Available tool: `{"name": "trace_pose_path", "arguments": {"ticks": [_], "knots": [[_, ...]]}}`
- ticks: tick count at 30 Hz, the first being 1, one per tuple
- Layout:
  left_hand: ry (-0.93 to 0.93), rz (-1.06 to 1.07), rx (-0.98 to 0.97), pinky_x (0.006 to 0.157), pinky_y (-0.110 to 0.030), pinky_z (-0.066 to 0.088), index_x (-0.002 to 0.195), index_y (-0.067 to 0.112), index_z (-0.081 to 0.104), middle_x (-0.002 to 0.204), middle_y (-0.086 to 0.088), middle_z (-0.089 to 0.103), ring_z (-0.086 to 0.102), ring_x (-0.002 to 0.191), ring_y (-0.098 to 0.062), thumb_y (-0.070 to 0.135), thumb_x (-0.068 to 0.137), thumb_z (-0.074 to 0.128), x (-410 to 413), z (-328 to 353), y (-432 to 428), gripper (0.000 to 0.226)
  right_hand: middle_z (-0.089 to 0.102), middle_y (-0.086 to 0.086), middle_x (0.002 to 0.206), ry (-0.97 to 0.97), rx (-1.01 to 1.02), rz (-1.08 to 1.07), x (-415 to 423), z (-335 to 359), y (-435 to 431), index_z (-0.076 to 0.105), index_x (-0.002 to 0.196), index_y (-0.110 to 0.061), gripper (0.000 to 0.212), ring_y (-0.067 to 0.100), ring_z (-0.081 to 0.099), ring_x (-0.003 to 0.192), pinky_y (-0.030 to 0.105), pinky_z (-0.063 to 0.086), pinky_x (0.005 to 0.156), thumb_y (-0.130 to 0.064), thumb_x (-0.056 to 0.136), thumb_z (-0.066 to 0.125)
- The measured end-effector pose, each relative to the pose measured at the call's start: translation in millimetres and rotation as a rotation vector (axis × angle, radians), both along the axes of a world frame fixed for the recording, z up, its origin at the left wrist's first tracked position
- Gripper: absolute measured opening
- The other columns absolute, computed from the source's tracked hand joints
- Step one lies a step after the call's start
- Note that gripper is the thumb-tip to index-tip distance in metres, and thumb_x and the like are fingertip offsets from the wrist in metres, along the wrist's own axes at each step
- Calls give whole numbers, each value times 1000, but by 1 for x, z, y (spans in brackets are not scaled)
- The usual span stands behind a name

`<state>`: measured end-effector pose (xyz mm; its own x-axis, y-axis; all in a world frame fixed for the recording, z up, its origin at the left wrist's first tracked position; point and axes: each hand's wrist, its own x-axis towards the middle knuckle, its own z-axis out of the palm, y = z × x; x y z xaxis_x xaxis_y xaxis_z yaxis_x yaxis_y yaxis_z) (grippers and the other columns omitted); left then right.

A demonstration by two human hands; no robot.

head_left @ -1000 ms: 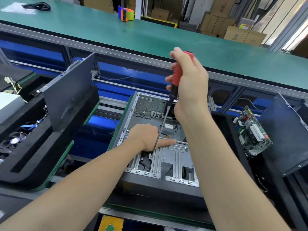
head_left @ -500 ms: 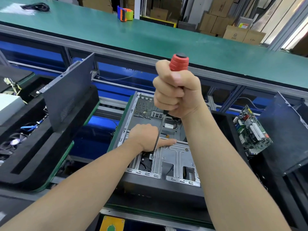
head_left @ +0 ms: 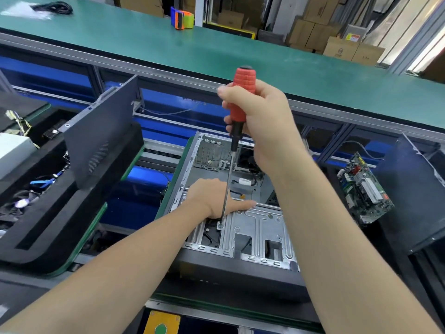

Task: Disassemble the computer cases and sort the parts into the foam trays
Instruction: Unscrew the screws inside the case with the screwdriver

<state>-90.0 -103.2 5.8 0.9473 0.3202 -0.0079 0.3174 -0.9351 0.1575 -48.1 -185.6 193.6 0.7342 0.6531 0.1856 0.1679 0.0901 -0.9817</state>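
An open computer case (head_left: pixel 243 259) lies in front of me with its silver drive bracket (head_left: pixel 260 222) facing up. My right hand (head_left: pixel 262 126) grips the red handle of a long screwdriver (head_left: pixel 240 92), held nearly upright. Its tip sits on a screw (head_left: pixel 220 225) at the bracket's left part. My left hand (head_left: pixel 212 196) rests on the bracket beside the shaft, fingers curled down into the case and thumb stretched right along a rail. A black foam tray (head_left: pixel 55 213) lies at left, another at right holds a green motherboard (head_left: pixel 363 186).
A dark side panel (head_left: pixel 101 138) stands upright in the left tray, with cables and a fan further left. Another dark panel (head_left: pixel 414 194) leans at right. A green workbench (head_left: pixel 216 49) runs behind, carrying a tape dispenser (head_left: pixel 181 19); cardboard boxes are stacked beyond.
My right hand has turned on the screwdriver handle, from a fist wrapped low over it to a grip from the right side, leaving more red handle showing. The left hand stayed on the bracket.
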Motion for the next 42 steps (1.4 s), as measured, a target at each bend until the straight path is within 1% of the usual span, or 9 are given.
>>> {"name": "trace_pose_path", "arguments": {"ticks": [5,9,12,19,23,29,32,35,42], "knots": [[34,-2,-42,50,-29,32,68,14,59,66,-4,60,51,54,-21,79,47,9,-4,7,0,85,55,-14,66,49,148,-443,-27,-11,8,56,77,-22,21,8,48,60,28,45,63,-21,88,74],[5,-38,5,51,-31,37,60,13,51,60,-3,59,53,50,-23,97,54,3,-1,0,1,97,49,-10,59,58,182,-426,-21,-12,8,52,68,-24,38,10,41,54,30,41,57,-31,87,84],[-21,-11,7,49,-30,40,52,17,44,50,-1,55,55,46,-22,112,52,2,3,-5,2,103,38,-5,55,165,162,-60,-6,-8,6,46,63,-26,45,15,28,44,26,28,43,-31,92,81],[-81,-7,-9,48,-30,39,49,16,41,45,0,52,55,43,-23,112,57,12,3,-10,2,100,32,-7,49,424,320,978,29,-16,0,43,67,-19,36,8,21,36,14,21,40,-13,88,72],[-45,-5,-36,49,-30,36,52,16,49,49,-1,55,57,47,-22,111,57,11,2,-7,2,103,40,-2,51,487,390,1230,27,-16,2,44,76,-13,31,9,23,36,17,23,39,-10,92,71],[-44,-24,-56,55,-32,46,64,21,52,58,5,59,60,56,-17,102,74,23,-5,0,6,86,44,0,57,394,352,863,17,-13,4,41,83,-13,20,10,26,38,22,31,39,-6,94,56],[-155,-171,-484,82,-33,54,94,36,64,92,18,67,63,88,-2,54,88,67,-15,9,18,19,39,1,55,348,310,693,14,-8,1,38,77,-15,22,13,21,37,23,24,39,-6,93,48],[-146,-372,-622,98,-26,46,102,31,69,111,18,63,58,111,-2,15,82,75,-32,23,35,26,36,3,54,294,290,618,13,-1,-3,37,75,-15,23,15,17,37,24,19,39,-6,92,50],[-83,-503,-471,108,-19,17,93,42,72,137,26,44,25,131,17,35,84,79,-62,25,35,13,36,4,55,234,258,571,11,10,-9,37,77,-15,23,16,16,39,26,17,40,-5,91,52]]}}
